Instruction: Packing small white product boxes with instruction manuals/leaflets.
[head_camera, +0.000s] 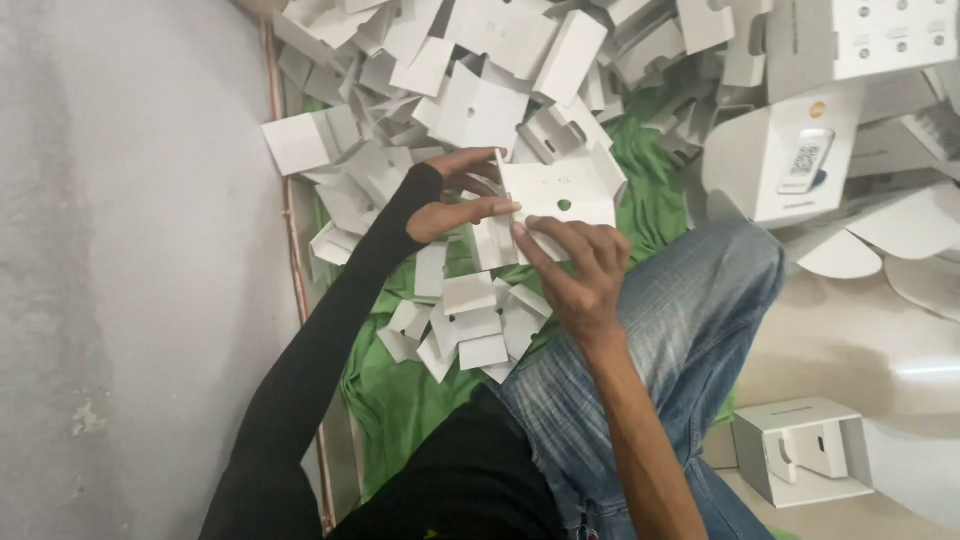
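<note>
A green cloth is lying spread over the floor, and a big heap of white cardboard pieces is covering its far end. A smaller cluster of flat cardboard cut-outs is resting on the cloth nearer the person. Beyond the cloth's right edge, a folded white box is sitting on the bare floor.

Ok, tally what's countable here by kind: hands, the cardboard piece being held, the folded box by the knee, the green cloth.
Hands: 2, left hand and right hand
Held white cardboard insert: 1
Folded white box: 1
Green cloth: 1
Total: 5; loose cardboard pieces too many to count.
</note>
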